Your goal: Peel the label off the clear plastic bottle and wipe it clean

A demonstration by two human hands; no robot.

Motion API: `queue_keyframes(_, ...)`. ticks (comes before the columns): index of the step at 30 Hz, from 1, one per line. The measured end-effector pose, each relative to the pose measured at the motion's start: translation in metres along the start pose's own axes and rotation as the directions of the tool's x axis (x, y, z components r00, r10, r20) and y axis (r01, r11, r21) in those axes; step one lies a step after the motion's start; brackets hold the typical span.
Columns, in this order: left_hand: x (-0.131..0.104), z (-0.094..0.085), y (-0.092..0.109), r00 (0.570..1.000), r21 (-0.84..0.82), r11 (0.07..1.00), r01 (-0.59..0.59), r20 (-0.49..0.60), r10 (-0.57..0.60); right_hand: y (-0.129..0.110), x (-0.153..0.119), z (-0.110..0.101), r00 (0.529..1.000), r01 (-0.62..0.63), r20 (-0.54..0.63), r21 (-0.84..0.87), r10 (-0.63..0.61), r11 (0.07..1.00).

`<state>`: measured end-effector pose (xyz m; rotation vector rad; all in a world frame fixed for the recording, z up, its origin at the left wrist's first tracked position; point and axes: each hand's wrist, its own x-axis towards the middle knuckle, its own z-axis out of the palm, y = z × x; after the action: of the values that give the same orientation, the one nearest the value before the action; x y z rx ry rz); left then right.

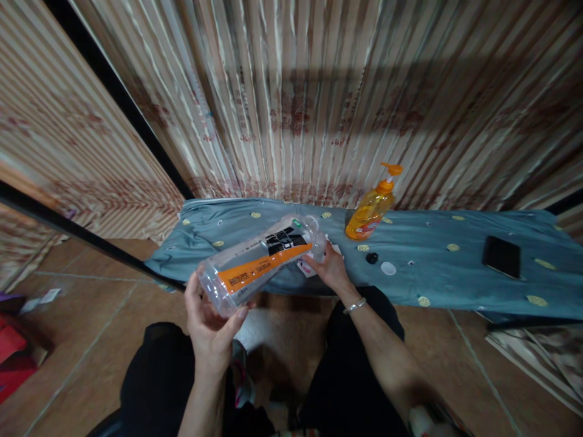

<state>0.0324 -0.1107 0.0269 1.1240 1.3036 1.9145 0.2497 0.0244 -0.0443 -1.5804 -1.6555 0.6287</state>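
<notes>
A large clear plastic bottle (255, 261) with a grey, black and orange label lies tilted between my hands, above the cloth-covered bench. My left hand (212, 321) is wrapped round its base at the lower left. Around the narrower end at the right, my right hand (330, 264) has its fingers closed; a bracelet circles that wrist. Partly hidden behind the right hand is a white and pink packet or paper (308, 268) on the cloth. To the right stand an orange pump bottle (370, 209), a small black cap (372, 258) and a white round disc (388, 268).
A blue-green cloth with yellow motifs (437, 227) covers the narrow bench. A dark flat wallet-like object (501, 257) lies on its right part. Striped curtains (291, 109) hang behind, and a black pole (122, 103) slants at the left. Red items (16, 358) rest on the floor.
</notes>
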Motion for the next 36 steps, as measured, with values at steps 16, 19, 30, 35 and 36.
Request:
queue_keyframes(16, 0.0013, -0.0013, -0.0005, 1.000, 0.017, 1.000, -0.020, 0.012, 0.020, 0.0009, -0.0005, -0.0002, 1.000, 0.009, 0.007, 0.021, -0.009, 1.000)
queue_keyframes(19, 0.0012, -0.0013, -0.0006, 0.999, 0.029, 0.999, -0.029, 0.021, 0.028, 0.0016, -0.0006, 0.0001, 1.000, 0.007, 0.002, 0.021, -0.007, 1.000)
queue_keyframes(30, 0.0025, -0.0008, -0.0004, 1.000, 0.018, 1.000, -0.026, 0.017, 0.025, 0.0019, -0.0005, 0.0002, 1.000, -0.003, -0.002, -0.002, 0.003, 1.000)
queue_keyframes(35, 0.0035, 0.0004, 0.0010, 0.999, 0.033, 0.999, -0.031, 0.014, 0.031, 0.0007, -0.0002, -0.0004, 1.000, 0.001, -0.006, 0.007, -0.001, 1.000)
queue_keyframes(36, 0.0035, 0.0005, 0.0012, 0.999, 0.040, 0.999, -0.034, 0.019, 0.033, 0.0004, -0.0001, -0.0006, 1.000, 0.001, -0.004, 0.008, -0.001, 1.000)
